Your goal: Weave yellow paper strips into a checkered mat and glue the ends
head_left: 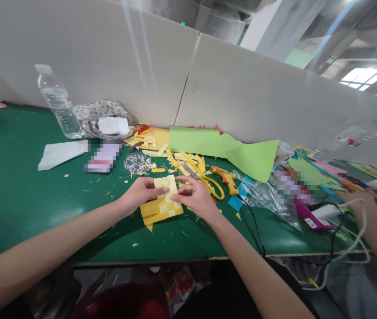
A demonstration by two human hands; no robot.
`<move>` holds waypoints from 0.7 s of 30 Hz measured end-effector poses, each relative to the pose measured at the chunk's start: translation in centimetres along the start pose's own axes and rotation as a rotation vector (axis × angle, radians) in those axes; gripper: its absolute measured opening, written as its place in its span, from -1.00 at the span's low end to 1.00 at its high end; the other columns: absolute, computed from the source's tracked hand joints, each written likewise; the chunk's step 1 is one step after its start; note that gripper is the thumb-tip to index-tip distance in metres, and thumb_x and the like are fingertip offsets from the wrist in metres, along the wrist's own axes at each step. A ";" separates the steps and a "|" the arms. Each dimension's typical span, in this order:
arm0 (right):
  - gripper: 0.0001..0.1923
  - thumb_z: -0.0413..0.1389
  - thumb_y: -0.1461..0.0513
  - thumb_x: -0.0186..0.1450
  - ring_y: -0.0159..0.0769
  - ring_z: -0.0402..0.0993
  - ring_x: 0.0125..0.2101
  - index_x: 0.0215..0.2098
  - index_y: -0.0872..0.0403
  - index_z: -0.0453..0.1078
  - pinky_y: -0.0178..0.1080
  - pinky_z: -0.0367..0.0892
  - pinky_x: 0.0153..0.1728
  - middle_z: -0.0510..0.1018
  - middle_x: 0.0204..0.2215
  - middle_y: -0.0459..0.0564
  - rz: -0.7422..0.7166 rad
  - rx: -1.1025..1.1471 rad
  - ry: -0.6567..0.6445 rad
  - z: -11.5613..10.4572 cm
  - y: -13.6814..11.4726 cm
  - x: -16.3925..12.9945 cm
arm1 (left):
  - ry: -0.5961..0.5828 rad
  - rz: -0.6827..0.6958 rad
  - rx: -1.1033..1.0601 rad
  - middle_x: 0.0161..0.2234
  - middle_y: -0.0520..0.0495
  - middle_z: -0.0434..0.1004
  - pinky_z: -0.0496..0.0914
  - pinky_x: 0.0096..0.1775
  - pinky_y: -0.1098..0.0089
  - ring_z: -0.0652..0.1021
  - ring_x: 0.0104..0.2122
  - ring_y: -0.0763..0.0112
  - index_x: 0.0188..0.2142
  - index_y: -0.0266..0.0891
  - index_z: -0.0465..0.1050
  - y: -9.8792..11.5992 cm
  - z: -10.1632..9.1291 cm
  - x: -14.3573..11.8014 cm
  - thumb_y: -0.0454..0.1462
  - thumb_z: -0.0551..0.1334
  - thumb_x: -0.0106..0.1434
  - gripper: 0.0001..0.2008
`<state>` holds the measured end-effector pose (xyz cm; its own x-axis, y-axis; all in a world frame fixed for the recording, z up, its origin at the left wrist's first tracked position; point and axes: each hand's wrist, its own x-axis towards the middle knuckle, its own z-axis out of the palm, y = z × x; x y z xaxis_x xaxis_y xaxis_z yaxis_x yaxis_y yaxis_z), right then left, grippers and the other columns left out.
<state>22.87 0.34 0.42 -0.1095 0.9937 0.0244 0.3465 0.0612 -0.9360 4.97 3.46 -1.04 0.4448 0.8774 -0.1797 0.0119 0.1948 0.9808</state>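
Observation:
Between my two hands is a woven paper piece, made of yellow and pale cream strips in a checked pattern. My left hand pinches its upper left part, thumb on top. From the other side, my right hand grips the upper right edge with thumb and fingers. The pale strips stand up between my fingertips, while the yellow strips lie lower left. Just past my right hand lie yellow-handled scissors and a yellow glue gun. Cut yellow paper strips are heaped behind the hands.
A water bottle and a spotted cloth pouch stand at the back left. Green paper leans on the partition. Right of me are a plastic bag, a purple power strip, cables and another person's hands.

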 end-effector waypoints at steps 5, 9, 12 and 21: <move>-0.72 0.23 0.17 -0.02 -0.31 0.47 -0.46 -0.34 0.10 0.44 -0.25 0.36 -0.38 0.56 -0.50 -0.03 0.071 0.050 0.057 0.1 0.0 0.2 | -0.012 0.007 0.027 -0.43 -0.09 0.56 0.33 -0.44 0.44 0.51 -0.46 0.40 -0.40 -0.30 0.48 -0.1 0.0 0.0 -0.10 0.34 -0.07 -0.68; -0.82 0.24 0.16 -0.04 -0.32 0.47 -0.47 -0.49 0.09 0.45 -0.25 0.37 -0.39 0.56 -0.52 -0.06 0.065 0.031 0.083 0.1 0.1 0.3 | -0.007 0.005 0.034 -0.46 -0.09 0.55 0.34 -0.45 0.43 0.51 -0.47 0.39 -0.41 -0.30 0.48 -0.1 0.0 0.0 -0.09 0.34 -0.09 -0.68; -0.78 0.23 0.12 -0.04 -0.31 0.47 -0.48 -0.49 0.09 0.45 -0.25 0.38 -0.40 0.56 -0.53 -0.05 0.059 0.019 0.089 0.1 0.2 0.3 | -0.003 -0.002 0.042 -0.49 -0.08 0.55 0.33 -0.46 0.43 0.51 -0.48 0.39 -0.42 -0.30 0.48 -0.1 0.0 0.0 -0.07 0.34 -0.10 -0.66; -0.70 0.25 0.11 -0.05 -0.29 0.48 -0.48 -0.39 0.10 0.45 -0.27 0.36 -0.43 0.56 -0.52 -0.05 0.042 0.036 0.052 0.7 0.0 0.0 | -0.021 0.032 0.014 -0.43 -0.08 0.57 0.34 -0.43 0.44 0.51 -0.45 0.38 -0.36 -0.28 0.51 -0.1 -0.1 0.0 -0.09 0.36 -0.12 -0.64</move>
<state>22.24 0.24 0.21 -0.0470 0.9989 0.0018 0.3160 0.0166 -0.9486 4.92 3.47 -1.17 0.4640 0.8735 -0.1472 0.0105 0.1608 0.9869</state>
